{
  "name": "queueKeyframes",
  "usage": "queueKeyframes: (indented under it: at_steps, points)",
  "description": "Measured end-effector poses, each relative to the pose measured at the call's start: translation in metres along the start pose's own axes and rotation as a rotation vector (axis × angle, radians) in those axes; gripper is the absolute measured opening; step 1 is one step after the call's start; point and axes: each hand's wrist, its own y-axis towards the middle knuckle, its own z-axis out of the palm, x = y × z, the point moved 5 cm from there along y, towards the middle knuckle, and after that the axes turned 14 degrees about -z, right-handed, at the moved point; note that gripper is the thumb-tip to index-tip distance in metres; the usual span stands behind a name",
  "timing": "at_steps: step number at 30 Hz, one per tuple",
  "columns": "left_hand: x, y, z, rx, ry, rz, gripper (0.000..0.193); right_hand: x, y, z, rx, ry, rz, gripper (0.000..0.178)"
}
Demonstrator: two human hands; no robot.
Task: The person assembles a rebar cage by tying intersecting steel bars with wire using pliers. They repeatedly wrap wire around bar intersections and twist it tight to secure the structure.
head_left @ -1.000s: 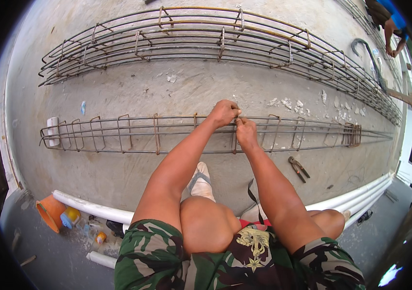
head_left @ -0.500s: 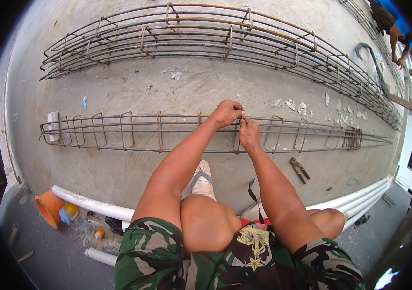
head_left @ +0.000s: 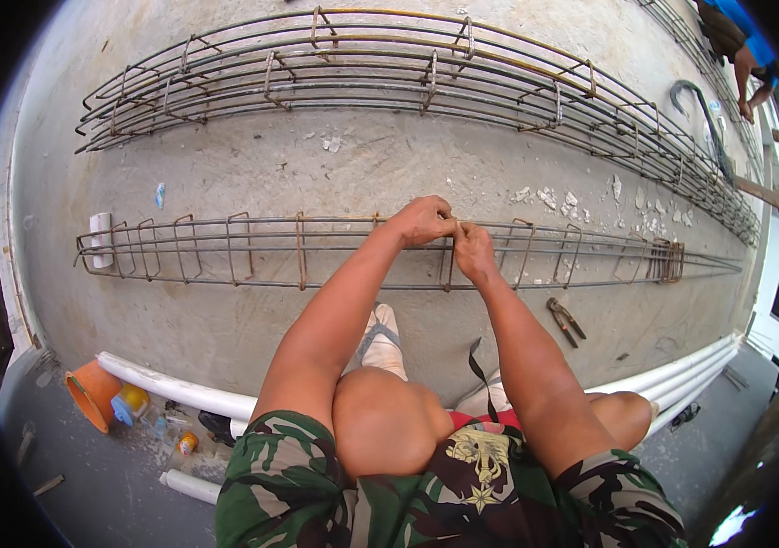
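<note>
Left hand (head_left: 423,220) and right hand (head_left: 472,248) pinched shut together on top bar of near rebar cage (head_left: 252,251). Pincers (head_left: 565,321) on concrete, right of fingers. 2nd cage (head_left: 362,64) beyond fingertips.

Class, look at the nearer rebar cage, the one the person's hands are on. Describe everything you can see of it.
The nearer rebar cage is a long, narrow frame of thin straight steel bars ringed by rectangular stirrups, some rust-brown. It lies flat on the concrete floor, running left to right. The stirrups are spaced out along it and bunch together near the right end. The left hand and right hand both grip its top bar near the middle. A small white block sits at its left end.
</note>
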Motion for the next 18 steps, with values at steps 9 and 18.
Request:
queueKeyframes:
  at_steps: [9, 18]
  points:
    - [0.002, 0.007, 0.009, -0.073, 0.212, -0.040, 0.027, -0.005, 0.004, -0.002, 0.088, 0.021, -0.028, 0.029]
    - [-0.006, 0.004, 0.015, -0.095, 0.418, 0.033, 0.028, 0.003, 0.006, -0.003, 0.118, -0.091, -0.019, 0.026]
